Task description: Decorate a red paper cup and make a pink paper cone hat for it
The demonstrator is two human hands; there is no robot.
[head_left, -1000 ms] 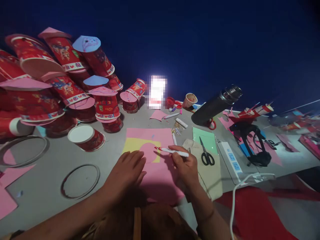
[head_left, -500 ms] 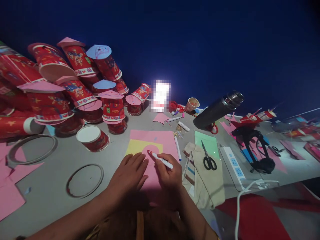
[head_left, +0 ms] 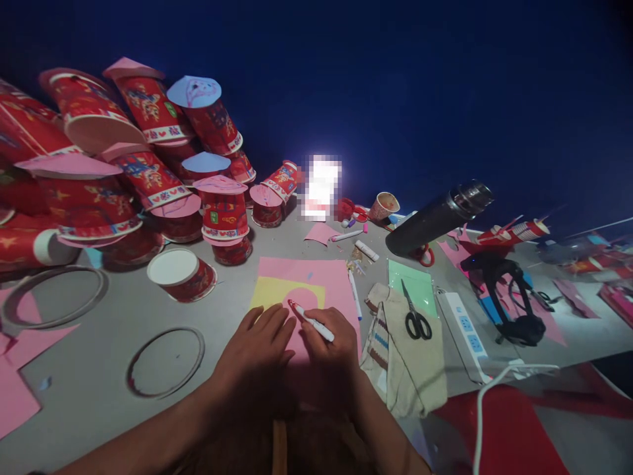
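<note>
Left hand (head_left: 258, 336) palm down, fingers slightly spread, over the near-left part of the yellow sheet (head_left: 267, 291). Right hand (head_left: 332, 340) pinches one red-tipped white marker (head_left: 316, 323) between thumb and fingers, just right of the left fingertips; tip at the round pink area (head_left: 304, 297) within the yellow. Whether tip touches: cannot tell. Count: one yellow sheet, lying on one large pink sheet (head_left: 337, 274), in front of both hands and partly beneath them. Right side: one pair of black scissors (head_left: 418, 324) on beige cloth (head_left: 425, 369); one dark flask (head_left: 430, 221), tilted, farther off. Left side: two grey rings (head_left: 202, 349).
</note>
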